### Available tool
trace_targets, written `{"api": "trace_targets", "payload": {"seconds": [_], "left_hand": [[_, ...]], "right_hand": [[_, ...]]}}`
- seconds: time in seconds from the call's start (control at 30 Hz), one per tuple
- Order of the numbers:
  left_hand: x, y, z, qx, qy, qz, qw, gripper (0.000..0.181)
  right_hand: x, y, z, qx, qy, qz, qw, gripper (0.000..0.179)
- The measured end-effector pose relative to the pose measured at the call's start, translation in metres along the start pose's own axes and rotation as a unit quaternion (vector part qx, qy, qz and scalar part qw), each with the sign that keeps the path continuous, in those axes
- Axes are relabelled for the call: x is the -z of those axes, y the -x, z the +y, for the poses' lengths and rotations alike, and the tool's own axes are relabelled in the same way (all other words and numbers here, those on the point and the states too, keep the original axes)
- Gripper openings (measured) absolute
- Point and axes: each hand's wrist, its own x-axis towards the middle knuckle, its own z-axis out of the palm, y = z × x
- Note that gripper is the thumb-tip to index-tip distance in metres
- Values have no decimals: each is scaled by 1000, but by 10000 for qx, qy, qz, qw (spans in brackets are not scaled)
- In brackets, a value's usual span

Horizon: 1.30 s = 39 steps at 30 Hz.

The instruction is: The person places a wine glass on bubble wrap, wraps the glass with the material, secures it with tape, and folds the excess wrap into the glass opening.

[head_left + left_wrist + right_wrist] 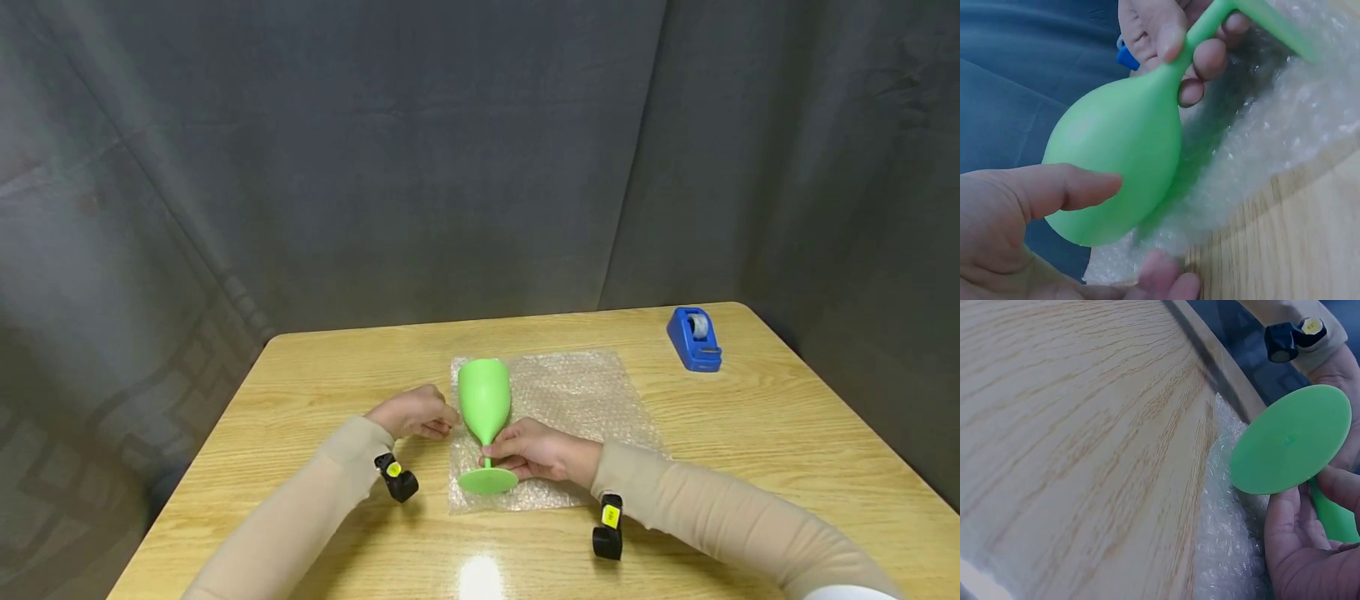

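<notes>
A light green plastic goblet (484, 400) lies over the left part of a clear bubble wrap sheet (577, 383), its bowl pointing away and its round foot toward the near edge. My right hand (536, 451) grips it by the stem, with thumb and fingers on either side; the right wrist view shows the underside of the foot (1291, 440). My left hand (420, 412) is beside the bowl, at the wrap's left edge. In the left wrist view its thumb (1079, 187) stands apart from the fingertips (1160, 275), which are low near the wrap's edge.
A blue tape dispenser (694, 340) with a roll of clear tape stands at the back right of the wooden table (337, 367). Dark grey curtains (375, 167) hang behind and beside the table. Each wrist wears a small black camera.
</notes>
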Motion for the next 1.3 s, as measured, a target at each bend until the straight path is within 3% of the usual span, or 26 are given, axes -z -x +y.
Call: {"api": "trace_targets", "payload": {"seconds": [0.17, 0.3, 0.33, 0.43, 0.5, 0.57, 0.63, 0.8, 0.87, 1.03, 1.17, 1.3], "left_hand": [[-3, -3, 0, 15, 151, 204, 9997, 31], [-6, -3, 3, 283, 574, 546, 9965, 12], [-7, -3, 4, 342, 726, 602, 9950, 14], [-9, -2, 7, 476, 1226, 676, 9890, 49], [-11, -2, 8, 569, 1400, 673, 9862, 63], [-12, -3, 9, 620, 1585, 739, 9826, 67], [-11, -4, 9, 630, 1661, 812, 9807, 58], [-9, -5, 9, 474, 1469, 833, 9845, 12], [-8, -5, 8, 436, 1366, 722, 9870, 7], [-9, -3, 7, 325, 1060, 346, 9932, 14], [-18, 2, 9, 109, 764, 111, 9970, 39], [-27, 2, 11, -49, 601, 183, 9980, 52]], "right_hand": [[0, 0, 0, 32, -17, -22, 10000, 12], [1, 0, 0, 33, -40, -54, 10000, 12], [1, 0, 0, 26, -51, -49, 10000, 12], [1, 1, 0, 11, -82, -34, 10000, 12], [1, 1, 0, -7, -103, -34, 9999, 12], [1, 1, -1, -13, -104, -58, 9999, 12], [1, 1, -1, -21, -113, -70, 9999, 12], [1, 1, -2, -25, -148, -68, 9999, 11], [1, 1, -3, -27, -152, -89, 9998, 11], [2, 1, -3, -38, -141, -124, 9998, 12], [2, 1, -3, -51, -97, -102, 9999, 13], [2, 1, -2, -41, -100, -107, 9999, 14]]}}
